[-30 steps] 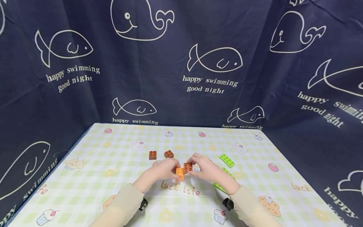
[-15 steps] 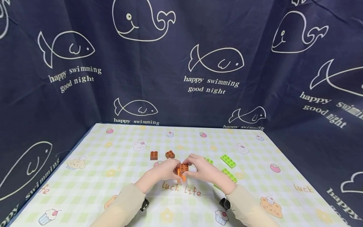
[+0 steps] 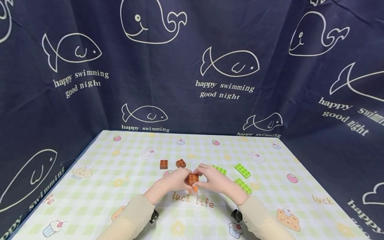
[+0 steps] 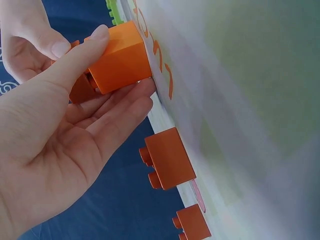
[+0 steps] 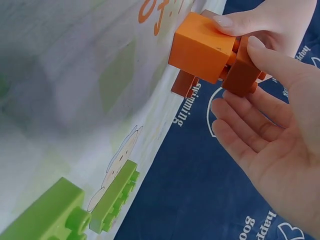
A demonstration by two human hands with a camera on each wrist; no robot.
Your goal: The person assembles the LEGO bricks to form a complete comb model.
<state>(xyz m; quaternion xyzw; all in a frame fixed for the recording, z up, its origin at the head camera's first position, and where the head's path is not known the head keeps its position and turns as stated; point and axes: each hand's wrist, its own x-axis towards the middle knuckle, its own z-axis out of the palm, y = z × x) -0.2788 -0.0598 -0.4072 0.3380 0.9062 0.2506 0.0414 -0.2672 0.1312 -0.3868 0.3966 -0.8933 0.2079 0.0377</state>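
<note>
Orange block [image 4: 122, 60] is gripped by the left hand [image 3: 176, 180], on or just above the tablecloth [image 3: 90, 196]; brown block [image 5: 242, 70] is pinched by the right hand [image 3: 212, 179] over orange block's studs (gap visible). Both are judged light, rigid; side walls are best grasped.

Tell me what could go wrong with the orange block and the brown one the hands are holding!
The orange block's studs show in a gap below the brown block, so the two don't look fully joined: the brown one might go on crooked or pop off. If the left hand loosens, the orange block could slip. And the right hand might bump the green block just behind it.
</note>
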